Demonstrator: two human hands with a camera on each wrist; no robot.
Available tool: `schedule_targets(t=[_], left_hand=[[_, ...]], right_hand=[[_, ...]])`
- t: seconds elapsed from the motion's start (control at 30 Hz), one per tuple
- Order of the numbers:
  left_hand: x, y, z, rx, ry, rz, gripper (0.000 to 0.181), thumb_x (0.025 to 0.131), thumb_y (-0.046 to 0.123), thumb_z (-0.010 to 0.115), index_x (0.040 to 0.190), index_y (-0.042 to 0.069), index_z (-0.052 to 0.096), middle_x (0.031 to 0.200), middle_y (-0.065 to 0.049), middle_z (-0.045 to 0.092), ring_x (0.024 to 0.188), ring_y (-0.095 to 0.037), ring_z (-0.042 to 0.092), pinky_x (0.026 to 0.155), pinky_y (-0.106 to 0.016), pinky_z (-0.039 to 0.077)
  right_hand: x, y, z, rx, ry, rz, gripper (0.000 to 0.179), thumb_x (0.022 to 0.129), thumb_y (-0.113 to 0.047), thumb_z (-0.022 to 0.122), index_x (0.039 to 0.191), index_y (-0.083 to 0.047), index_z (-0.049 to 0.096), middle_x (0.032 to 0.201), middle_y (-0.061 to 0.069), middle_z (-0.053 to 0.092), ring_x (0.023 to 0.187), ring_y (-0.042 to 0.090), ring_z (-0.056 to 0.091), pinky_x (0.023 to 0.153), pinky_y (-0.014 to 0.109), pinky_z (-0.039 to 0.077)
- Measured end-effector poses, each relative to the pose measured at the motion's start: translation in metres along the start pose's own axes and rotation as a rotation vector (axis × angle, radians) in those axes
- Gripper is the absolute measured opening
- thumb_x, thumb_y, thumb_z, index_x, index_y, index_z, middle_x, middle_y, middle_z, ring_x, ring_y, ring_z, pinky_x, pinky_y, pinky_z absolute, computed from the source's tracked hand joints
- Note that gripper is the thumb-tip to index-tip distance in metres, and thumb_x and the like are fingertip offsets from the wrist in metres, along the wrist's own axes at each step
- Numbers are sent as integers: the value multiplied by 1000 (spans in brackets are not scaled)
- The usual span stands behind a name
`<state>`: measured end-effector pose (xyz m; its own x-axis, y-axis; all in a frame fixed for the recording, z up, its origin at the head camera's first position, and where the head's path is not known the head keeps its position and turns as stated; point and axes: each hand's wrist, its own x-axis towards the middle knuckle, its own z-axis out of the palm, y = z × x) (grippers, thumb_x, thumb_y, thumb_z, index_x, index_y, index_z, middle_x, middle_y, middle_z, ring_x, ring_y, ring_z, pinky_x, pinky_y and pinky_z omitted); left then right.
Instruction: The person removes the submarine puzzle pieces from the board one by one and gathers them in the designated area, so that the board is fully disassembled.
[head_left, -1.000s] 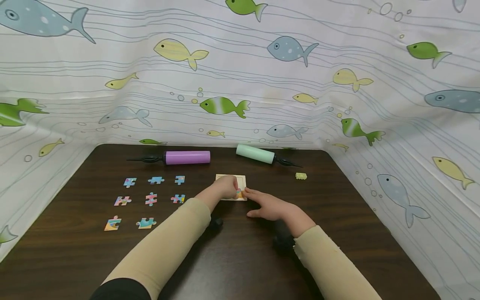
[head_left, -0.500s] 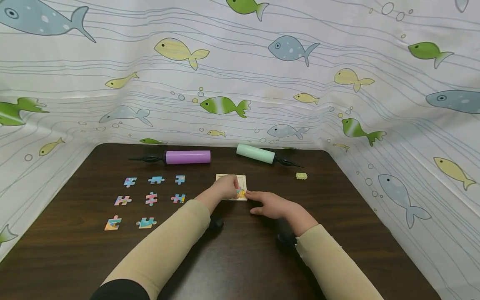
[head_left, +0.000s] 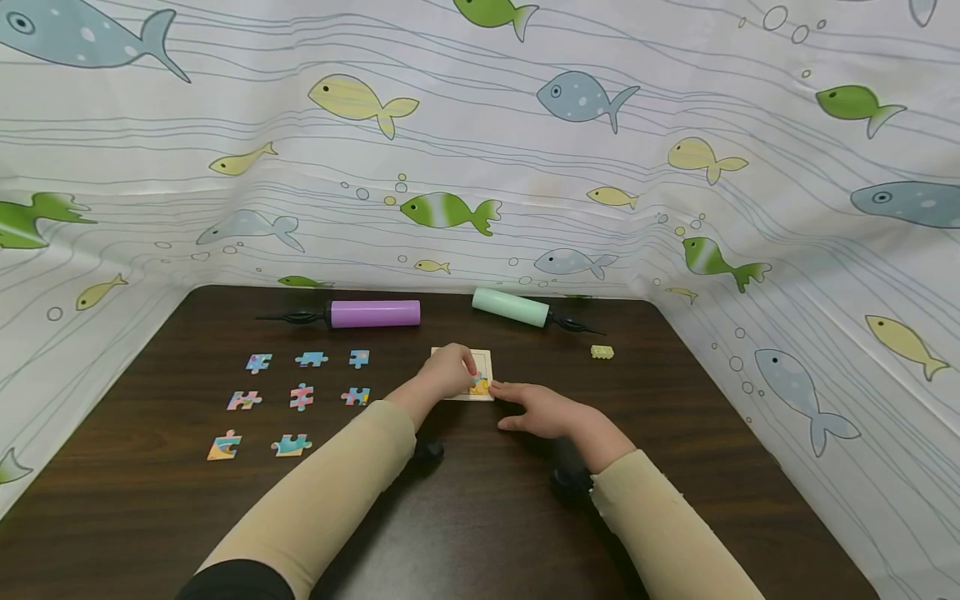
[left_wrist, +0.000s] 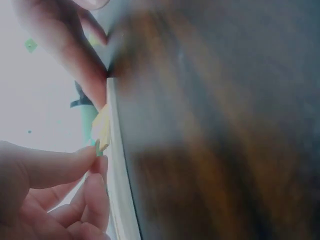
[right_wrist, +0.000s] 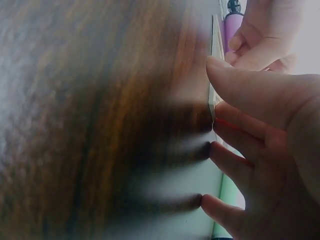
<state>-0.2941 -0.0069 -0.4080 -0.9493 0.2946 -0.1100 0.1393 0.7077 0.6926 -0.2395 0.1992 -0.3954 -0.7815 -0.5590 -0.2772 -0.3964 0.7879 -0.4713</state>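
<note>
Near the middle of the table lies a small pale wooden puzzle tray (head_left: 489, 362). My left hand (head_left: 447, 372) reaches over it and covers its left part. Between the thumb and fingers of that hand a jigsaw piece (left_wrist: 103, 134) is pinched, yellow with some green, tilted at the tray's surface in the left wrist view. In the head view the yellow-and-blue piece (head_left: 480, 387) shows at the tray's lower right corner. My right hand (head_left: 543, 410) has its fingers spread, the fingertips against the tray's right edge and on the table in the right wrist view.
Several jigsaw pieces (head_left: 302, 397) are laid out in rows on the left of the dark wooden table (head_left: 480, 517). A purple hand pump (head_left: 375, 313) and a mint-green one (head_left: 512, 307) lie at the back. A yellow toy brick (head_left: 602, 352) sits right of the tray.
My left hand has lifted and tilted slightly, so more of the piece shows at the tray's corner. The right hand has shifted slightly right and keeps its fingertips at the tray's edge.
</note>
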Motion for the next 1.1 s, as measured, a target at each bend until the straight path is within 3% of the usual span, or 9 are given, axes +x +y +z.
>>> schedule_targets(t=[0.2,0.43,0.67,0.83,1.1], left_hand=[[-5,-1,-14,-13,1,0,6,84,4,66,85,10,67,92,-7,61,72,-21,53,58,-29,41],[-23,-13,-45,-34,-10,33,6,85,4,70,88,7,66,84,-7,61,68,-20,52,58,-30,43],[-56,-32,-79,-19,-32,64,2,87,5,70,86,3,70,82,-6,67,74,-22,55,62,-33,45],[-83,-53,-99,-32,-62,19,4,89,6,68,87,3,69,83,-6,67,67,-21,54,54,-33,45],[-119,-86,-115,-41,-130,18,3,83,4,70,83,1,68,79,-4,64,73,-21,52,63,-37,46]], right_hand=[[1,1,0,-1,3,3,65,96,-28,66,153,-16,37,158,0,29,145,21,25,113,44,26],[4,2,1,-12,-4,17,66,96,-30,66,153,-16,36,159,0,28,145,21,24,113,44,25],[1,-1,2,-18,5,18,66,96,-28,66,153,-15,37,159,-1,28,145,22,24,114,44,24],[1,-2,2,-5,4,24,67,96,-28,66,153,-14,36,159,0,27,145,23,24,113,44,24],[1,-1,2,3,-3,29,67,96,-29,66,153,-15,35,159,0,27,146,23,23,113,45,24]])
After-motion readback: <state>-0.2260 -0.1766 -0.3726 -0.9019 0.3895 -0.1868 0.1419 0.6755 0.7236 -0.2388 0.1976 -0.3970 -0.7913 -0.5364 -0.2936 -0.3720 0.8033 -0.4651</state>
